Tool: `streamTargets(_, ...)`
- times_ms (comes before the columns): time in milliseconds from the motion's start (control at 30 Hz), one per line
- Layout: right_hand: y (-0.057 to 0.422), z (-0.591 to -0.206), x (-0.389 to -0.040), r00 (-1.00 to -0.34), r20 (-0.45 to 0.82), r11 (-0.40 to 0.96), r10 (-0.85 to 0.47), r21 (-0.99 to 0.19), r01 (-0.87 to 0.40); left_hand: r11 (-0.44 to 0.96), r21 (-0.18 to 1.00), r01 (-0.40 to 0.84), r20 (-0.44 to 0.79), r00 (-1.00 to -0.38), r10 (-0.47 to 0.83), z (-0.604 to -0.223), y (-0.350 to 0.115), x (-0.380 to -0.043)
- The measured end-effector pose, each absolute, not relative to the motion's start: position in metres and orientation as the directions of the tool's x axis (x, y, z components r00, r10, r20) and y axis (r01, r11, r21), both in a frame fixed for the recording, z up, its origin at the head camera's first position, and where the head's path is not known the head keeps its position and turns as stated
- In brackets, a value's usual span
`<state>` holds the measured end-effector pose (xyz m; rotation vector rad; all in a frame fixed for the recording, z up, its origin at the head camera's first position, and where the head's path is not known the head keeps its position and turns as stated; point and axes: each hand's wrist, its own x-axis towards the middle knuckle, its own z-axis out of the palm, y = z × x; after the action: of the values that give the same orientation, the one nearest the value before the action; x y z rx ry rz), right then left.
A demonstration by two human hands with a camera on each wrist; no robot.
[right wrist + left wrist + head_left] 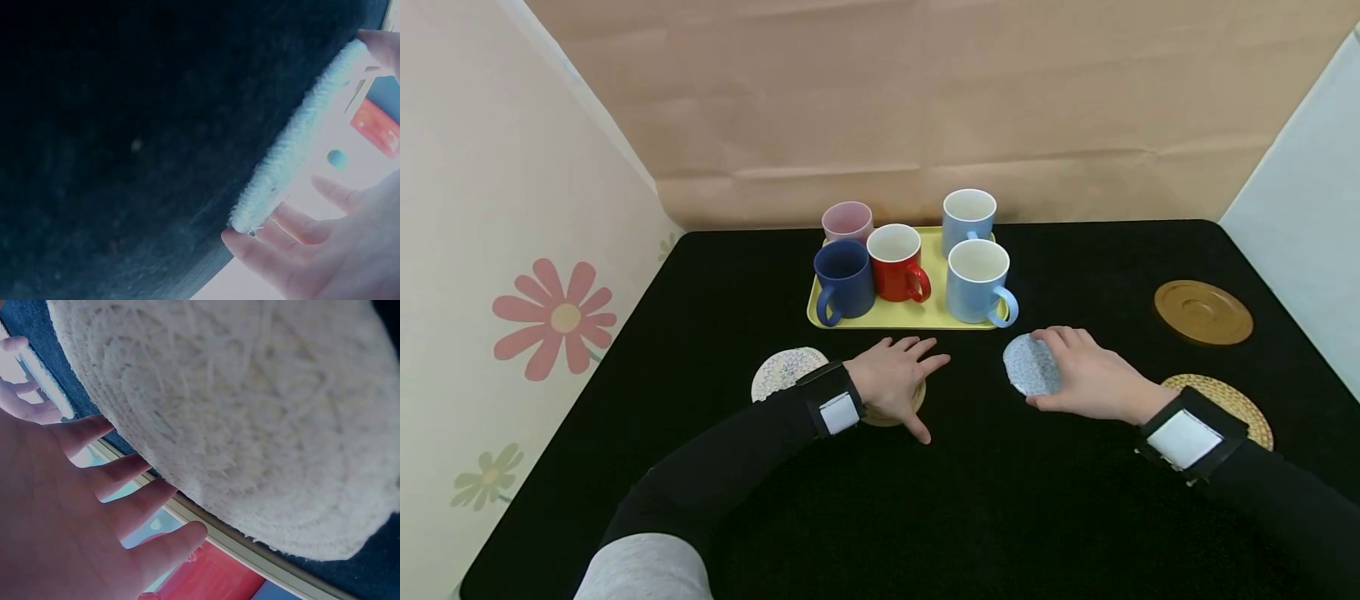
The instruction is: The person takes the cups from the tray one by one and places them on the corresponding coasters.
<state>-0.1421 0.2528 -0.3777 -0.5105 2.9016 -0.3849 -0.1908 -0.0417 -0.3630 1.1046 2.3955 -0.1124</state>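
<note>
Black table [970, 500] | right fingers [1054, 340] edge-pinch blue coaster [1028, 367] | gap before tray [902, 316]

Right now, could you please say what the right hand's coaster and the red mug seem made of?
The pale blue coaster looks like matte yarn or fabric, judging by its fuzzy, ridged edge. The red mug is probably glazed ceramic, given its glossy sides.
</note>
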Motion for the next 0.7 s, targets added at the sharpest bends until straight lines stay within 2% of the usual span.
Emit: streamTargets(700, 0.235, -0.379, -0.121, -0.897, -0.081, 0.877, -0.434, -0.268, -0.4, 0.661, 0.104, 0.743, -0.475, -0.547, 0.69, -0.363, -0.041, -0.191)
